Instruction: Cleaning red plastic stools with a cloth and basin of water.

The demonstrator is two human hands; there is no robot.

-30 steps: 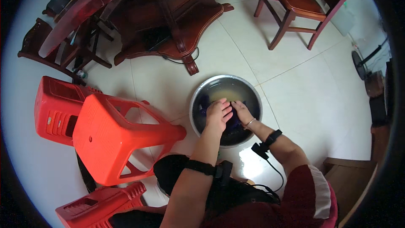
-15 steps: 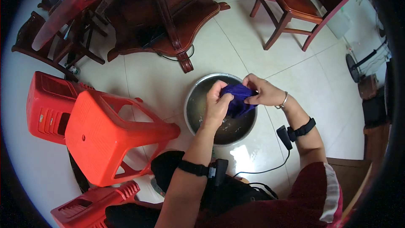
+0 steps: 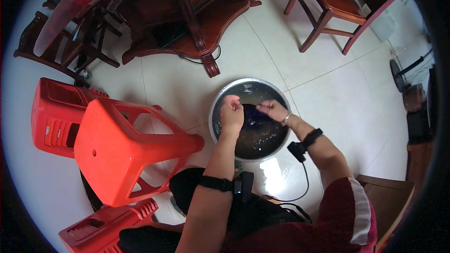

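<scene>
A round metal basin [image 3: 249,81] of murky water [image 3: 258,143] stands on the floor in front of me. Over it, a dark purple cloth [image 3: 252,113] hangs low between my hands, its lower part hard to tell from the dark water. My left hand [image 3: 231,116] is closed at the cloth's left side, fingers curled in. At the cloth's right edge, my right hand [image 3: 273,111] pinches with thumb and fingers. A bracelet circles the right wrist.
Red plastic stools [image 3: 112,152] crowd my left side. Beyond the basin stands a dark wooden table base [image 3: 187,49], with a wooden chair [image 3: 328,7] at the far right. Straps on both forearms carry small black devices, a cable [image 3: 304,182] running from the right one.
Both hands have lowered toward the water with the cloth, which was bunched up between them and now hangs lower and darker. The view has shifted slightly.
</scene>
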